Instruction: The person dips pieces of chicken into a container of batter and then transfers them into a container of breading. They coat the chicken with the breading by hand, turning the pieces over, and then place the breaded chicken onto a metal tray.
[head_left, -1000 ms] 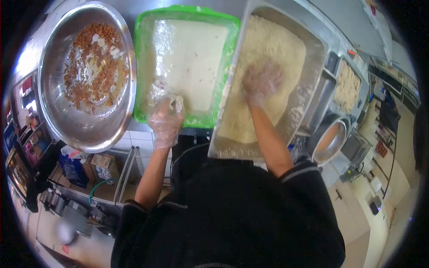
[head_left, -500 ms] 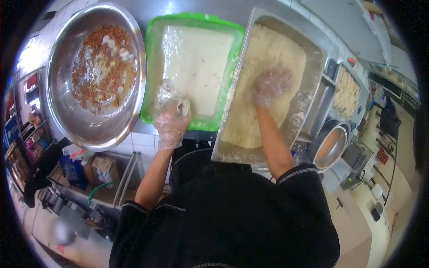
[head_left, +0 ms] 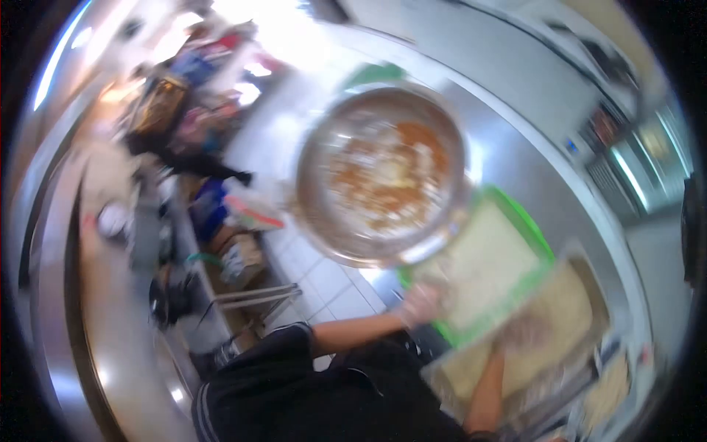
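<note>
No text, label, brand, number or sign is showing clearly enough to be read. The whole view is smearing with motion blur, so any print is dissolving into patches of colour. The packages (head_left: 221, 206) lying on the shelves at the left are showing red, blue and white areas that may be printing, but no letter is coming through. The small red and blue spots on the equipment (head_left: 600, 129) at the upper right are staying equally unreadable.
</note>
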Available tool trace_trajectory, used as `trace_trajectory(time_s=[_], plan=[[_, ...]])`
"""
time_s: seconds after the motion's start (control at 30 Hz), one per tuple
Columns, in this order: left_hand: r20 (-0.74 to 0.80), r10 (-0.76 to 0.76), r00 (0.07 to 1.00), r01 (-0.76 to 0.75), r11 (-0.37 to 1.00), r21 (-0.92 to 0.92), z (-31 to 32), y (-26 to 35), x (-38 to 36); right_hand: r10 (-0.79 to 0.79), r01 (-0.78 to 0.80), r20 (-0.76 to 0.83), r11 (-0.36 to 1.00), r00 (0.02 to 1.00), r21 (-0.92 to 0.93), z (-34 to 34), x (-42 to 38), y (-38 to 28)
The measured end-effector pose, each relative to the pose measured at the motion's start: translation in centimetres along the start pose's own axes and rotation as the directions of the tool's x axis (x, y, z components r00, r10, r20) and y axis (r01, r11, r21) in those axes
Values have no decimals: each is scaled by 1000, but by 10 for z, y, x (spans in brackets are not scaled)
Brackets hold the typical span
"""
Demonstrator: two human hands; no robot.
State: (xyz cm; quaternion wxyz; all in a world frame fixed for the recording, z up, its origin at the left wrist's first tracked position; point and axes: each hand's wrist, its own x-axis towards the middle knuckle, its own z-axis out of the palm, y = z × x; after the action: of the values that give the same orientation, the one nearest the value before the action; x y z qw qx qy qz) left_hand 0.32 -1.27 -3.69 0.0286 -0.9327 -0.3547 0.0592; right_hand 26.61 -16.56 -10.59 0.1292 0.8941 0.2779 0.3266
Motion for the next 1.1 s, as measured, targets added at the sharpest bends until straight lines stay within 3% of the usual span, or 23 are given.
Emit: trace_trajectory(time_s=[0.03, 0.07, 0.1, 0.13, 0.2, 0.3, 0.37, 0.43, 0.47, 0.53, 0.57, 0.63, 0.7, 0.77, 0.83, 0.87, 0.93, 0.97, 1.03, 1.1], plan=[[253, -80, 964, 206, 828, -522, -23, -1, 4, -3, 3, -43, 1000, 999, 15, -10, 6, -8], [210, -53, 976, 159, 834, -529, -27, -6, 4, 18, -17, -41, 999, 999, 34, -25, 10, -13], [141, -44, 989, 116, 825, -553, -24, -4, 3, -27, 12, 209, 998, 978, 69, -22, -3, -4], [72, -36, 997, 71, 818, -571, -20, -2, 2, -70, 21, 445, 993, 893, 114, -21, -16, 4], [-107, -113, 988, 22, 782, -622, 3, 3, 2, -37, -30, 417, 988, 908, 153, 7, -29, 11], [-167, -93, 981, -38, 762, -647, -11, -3, 0, 160, -198, 509, 980, 846, 19, -8, -36, 19], [-163, -91, 982, -32, 777, -628, -3, -1, 2, 92, -165, 492, 980, 866, 108, -44, -43, 21], [-137, -119, 983, 9, 786, -618, 8, 4, 3, 29, -94, 310, 976, 950, 197, -41, -44, 20], [-114, -143, 983, 42, 785, -618, 13, 7, 0, 8, -38, 129, 972, 992, 231, -33, -49, 17], [-55, -132, 990, 72, 792, -607, 11, 7, -4, -14, 35, -82, 965, 997, 259, -26, -59, 12], [-15, -102, 995, 72, 794, -604, 1, 11, -10, -31, 58, -111, 966, 993, 252, -22, -68, 21], [-8, -81, 997, 60, 797, -601, -8, 0, 2, -69, 73, -52, 993, 996, 94, -4, -59, 19], [14, -71, 997, 65, 781, -621, -6, 0, 2, -85, 125, 243, 979, 966, -158, 11, -49, 28], [-5, -88, 996, 66, 780, -623, 1, 4, 1, -58, 225, 577, 949, 815, -222, 4, -11, 33], [-11, -70, 998, 48, 784, -619, 0, 3, 4, -7, 257, 700, 933, 715, -253, -41, 35, 32], [-2, -58, 998, 44, 784, -619, -8, 1, 2, 6, 258, 666, 920, 746, -296, -74, 45, 29], [-10, -67, 998, 47, 791, -611, -9, -2, 3, 34, 57, 399, 976, 916, -212, -50, 30, 24], [-26, -83, 996, 50, 792, -609, -5, 0, 4, 112, -108, 147, 993, 983, -37, 14, 5, 26], [-46, -107, 993, 58, 800, -598, 1, 4, 4, 176, -149, -126, 968, 976, 203, 53, -17, 25], [-61, -105, 993, 50, 811, -583, 0, 5, 3, 99, -58, -156, 967, 983, 248, 57, -26, 25]])
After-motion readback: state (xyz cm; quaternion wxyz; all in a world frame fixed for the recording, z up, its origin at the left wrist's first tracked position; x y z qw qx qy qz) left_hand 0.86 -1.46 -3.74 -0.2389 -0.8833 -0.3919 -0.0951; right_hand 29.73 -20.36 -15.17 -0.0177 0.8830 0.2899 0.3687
